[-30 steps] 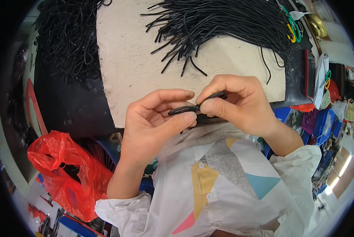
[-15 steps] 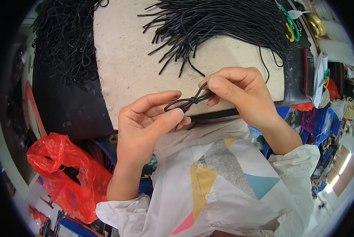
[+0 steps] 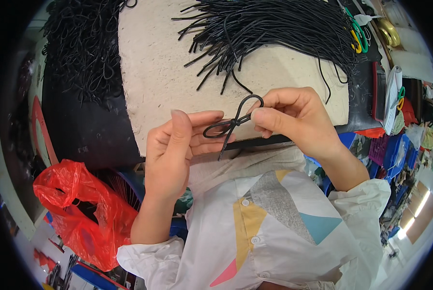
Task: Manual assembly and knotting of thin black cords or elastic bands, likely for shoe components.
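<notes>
A thin black cord is tied in a bow, with a knot at its middle, loops on both sides and a loose end hanging down. My right hand pinches the bow's right side between thumb and fingers. My left hand is open, thumb raised, its fingers stretched out behind the bow's left loop. Whether those fingers touch the loop I cannot tell. Just beyond my hands, a thick bundle of straight black cords lies on a pale board.
A heap of looped black cords lies at the far left on a black surface. A red plastic bag hangs at the lower left. Scissors with green handles lie at the far right, near a dark red case.
My left thumb has lifted off the cord and the left fingers have opened. The bow's upper right loop now stands wider, and its loose end hangs free.
</notes>
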Available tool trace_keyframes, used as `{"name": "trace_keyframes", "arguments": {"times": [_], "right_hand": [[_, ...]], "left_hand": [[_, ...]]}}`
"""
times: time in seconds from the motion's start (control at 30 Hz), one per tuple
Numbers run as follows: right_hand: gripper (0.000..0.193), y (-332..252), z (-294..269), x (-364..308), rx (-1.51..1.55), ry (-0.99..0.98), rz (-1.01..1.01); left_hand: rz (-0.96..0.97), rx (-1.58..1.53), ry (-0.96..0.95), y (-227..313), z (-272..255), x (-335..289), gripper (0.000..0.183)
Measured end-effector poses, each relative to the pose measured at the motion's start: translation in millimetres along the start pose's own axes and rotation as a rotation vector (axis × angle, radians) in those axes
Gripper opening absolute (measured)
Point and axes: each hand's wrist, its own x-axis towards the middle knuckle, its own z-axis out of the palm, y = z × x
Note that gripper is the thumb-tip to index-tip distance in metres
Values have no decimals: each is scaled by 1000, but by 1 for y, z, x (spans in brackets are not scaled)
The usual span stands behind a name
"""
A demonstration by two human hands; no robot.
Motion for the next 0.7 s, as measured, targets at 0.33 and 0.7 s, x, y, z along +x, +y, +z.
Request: {"name": "trace_keyframes", "arguments": {"times": [0.33, 0.7], "right_hand": [[10, -2, 9, -8, -130, 13, -124], [10, 19, 12, -10, -143, 163, -360]], "left_hand": [[-49, 280, -237, 1, 9, 2, 16], [-60, 221, -240, -6, 6, -3, 14]]}}
